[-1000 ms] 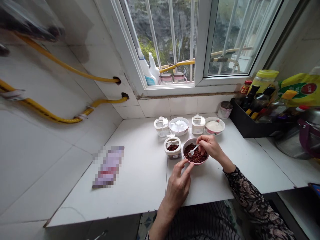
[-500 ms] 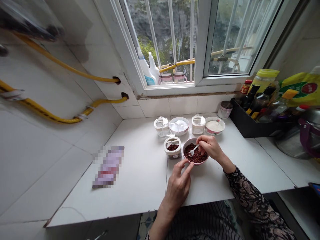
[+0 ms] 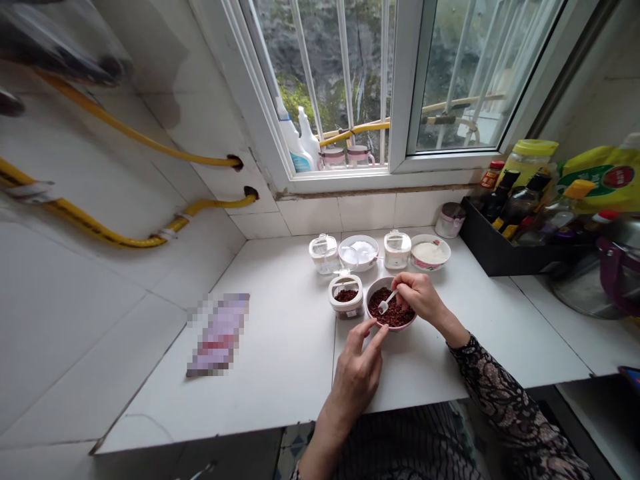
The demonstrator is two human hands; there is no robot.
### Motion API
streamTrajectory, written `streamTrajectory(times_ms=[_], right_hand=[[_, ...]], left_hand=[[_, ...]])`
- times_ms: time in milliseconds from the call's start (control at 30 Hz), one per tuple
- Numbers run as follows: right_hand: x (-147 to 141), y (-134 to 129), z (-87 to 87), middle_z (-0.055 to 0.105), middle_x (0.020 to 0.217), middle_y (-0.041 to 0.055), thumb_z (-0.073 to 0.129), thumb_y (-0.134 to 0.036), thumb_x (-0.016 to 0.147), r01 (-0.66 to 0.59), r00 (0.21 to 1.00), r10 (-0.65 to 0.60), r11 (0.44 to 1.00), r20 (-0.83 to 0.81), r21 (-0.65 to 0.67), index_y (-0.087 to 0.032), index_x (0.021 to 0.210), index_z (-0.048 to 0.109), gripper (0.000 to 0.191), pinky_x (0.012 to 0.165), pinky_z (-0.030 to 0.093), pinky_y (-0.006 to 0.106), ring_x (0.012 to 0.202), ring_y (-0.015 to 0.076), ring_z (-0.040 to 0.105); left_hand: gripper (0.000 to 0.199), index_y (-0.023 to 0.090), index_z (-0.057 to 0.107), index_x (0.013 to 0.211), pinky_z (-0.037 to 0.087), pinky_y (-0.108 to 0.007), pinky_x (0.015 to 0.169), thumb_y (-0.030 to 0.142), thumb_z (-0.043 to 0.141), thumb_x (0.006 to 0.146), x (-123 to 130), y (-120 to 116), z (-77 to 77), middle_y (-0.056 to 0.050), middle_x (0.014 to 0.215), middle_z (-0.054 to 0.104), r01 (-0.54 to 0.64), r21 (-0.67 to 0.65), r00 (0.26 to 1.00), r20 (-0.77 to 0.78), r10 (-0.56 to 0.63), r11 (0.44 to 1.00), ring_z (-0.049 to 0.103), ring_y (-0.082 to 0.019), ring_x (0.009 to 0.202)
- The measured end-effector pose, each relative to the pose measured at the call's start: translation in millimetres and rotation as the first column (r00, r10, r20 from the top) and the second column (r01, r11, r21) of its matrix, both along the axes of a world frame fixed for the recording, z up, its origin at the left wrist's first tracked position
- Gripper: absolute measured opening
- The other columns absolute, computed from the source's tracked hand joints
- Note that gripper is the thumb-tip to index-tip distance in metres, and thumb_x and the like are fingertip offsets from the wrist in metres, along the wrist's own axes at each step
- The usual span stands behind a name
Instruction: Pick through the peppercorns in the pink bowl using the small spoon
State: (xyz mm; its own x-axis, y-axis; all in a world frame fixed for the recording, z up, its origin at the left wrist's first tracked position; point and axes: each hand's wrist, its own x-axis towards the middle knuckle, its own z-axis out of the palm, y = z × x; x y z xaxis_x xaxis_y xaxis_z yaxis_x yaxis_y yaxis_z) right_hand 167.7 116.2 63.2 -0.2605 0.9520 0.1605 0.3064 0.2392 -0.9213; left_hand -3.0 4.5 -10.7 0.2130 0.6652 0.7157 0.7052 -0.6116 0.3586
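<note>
A small white plastic spoon point(image 3: 387, 302) is pinched in my right hand point(image 3: 420, 295), its bowl-shaped end resting over dark reddish-brown grains point(image 3: 400, 315) that look like peppercorns. They fill a round bowl point(image 3: 369, 313) with a pinkish rim. My left hand point(image 3: 357, 370) lies at the near side of this bowl, fingers stretched and apart, fingertips touching the rim. Just left of the bowl stands a clear seasoning jar point(image 3: 346, 308) with a white collar and raised lid, partly filled with the same grains.
Behind are two more seasoning jars point(image 3: 324, 250) point(image 3: 397, 250), a bowl of white powder point(image 3: 359, 252) and a bowl of pale granules point(image 3: 431, 252). A pixelated purple packet point(image 3: 217, 337) lies left. At right stand a lidded jar point(image 3: 450, 220), a black bottle box point(image 3: 493, 250) and a pot point(image 3: 575, 280).
</note>
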Motion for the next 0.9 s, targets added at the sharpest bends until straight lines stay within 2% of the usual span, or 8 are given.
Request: streamTrajectory(times_ms=[167,400,633,800,900], right_hand=[[-0.1,0.6,-3.7,0.058,0.045,-0.0040,0.045,-0.014,0.071,-0.013,0.999,0.010,0.998,0.040,0.065,-0.021,0.065,0.060,0.017,0.045,0.040,0.022,0.039,0.0115,0.051],[-0.7,0.4,-3.0,0.057,0.044,-0.0042,0.045,-0.014,0.070,-0.009,0.999,0.006,0.998,0.043,0.062,-0.021,0.065,0.060,0.017,0.045,0.040,0.022,0.039,0.0115,0.050],[-6.4,-3.5,-3.4,0.058,0.045,-0.0045,0.045,-0.014,0.069,-0.053,0.999,0.053,0.998,0.005,-0.045,-0.020,0.066,0.060,0.016,0.043,0.042,0.021,0.040,0.0118,0.054],[-2.8,-1.0,1.3,0.060,0.045,-0.0036,0.046,-0.018,0.068,-0.008,0.995,-0.006,0.990,-0.101,-0.142,-0.020,0.067,0.061,0.015,0.039,0.041,0.021,0.038,0.0122,0.053],[-0.3,0.0,3.1,0.059,0.045,-0.0041,0.047,-0.019,0.067,0.016,0.991,-0.036,0.989,-0.132,-0.149,-0.019,0.067,0.061,0.014,0.039,0.041,0.020,0.037,0.0118,0.052]], left_hand=[[0.055,0.024,0.051,0.139,0.058,-0.035,0.093,0.000,0.045,0.090,-0.2,0.1,-0.1,-0.013,0.128,0.054,0.006,0.001,1.000,0.004,-0.006,1.000,0.058,-0.022,0.117],[0.054,0.022,0.051,0.139,0.058,-0.035,0.093,0.000,0.045,0.090,-0.2,0.1,-0.6,-0.013,0.128,0.054,0.004,0.002,1.000,-0.004,-0.004,1.000,0.057,-0.022,0.117],[0.055,0.022,0.050,0.140,0.058,-0.034,0.094,-0.001,0.045,0.090,-0.5,0.0,-1.7,-0.013,0.129,0.053,0.008,-0.001,1.000,0.003,-0.008,1.000,0.057,-0.022,0.119],[0.056,0.023,0.051,0.139,0.058,-0.034,0.093,-0.002,0.045,0.090,-0.4,0.2,-0.4,-0.013,0.129,0.053,0.013,0.005,1.000,0.005,-0.013,1.000,0.057,-0.022,0.119],[0.055,0.023,0.050,0.140,0.058,-0.035,0.093,0.000,0.045,0.091,-0.1,0.2,0.4,-0.013,0.128,0.054,0.009,0.003,1.000,0.006,-0.009,1.000,0.058,-0.022,0.118]])
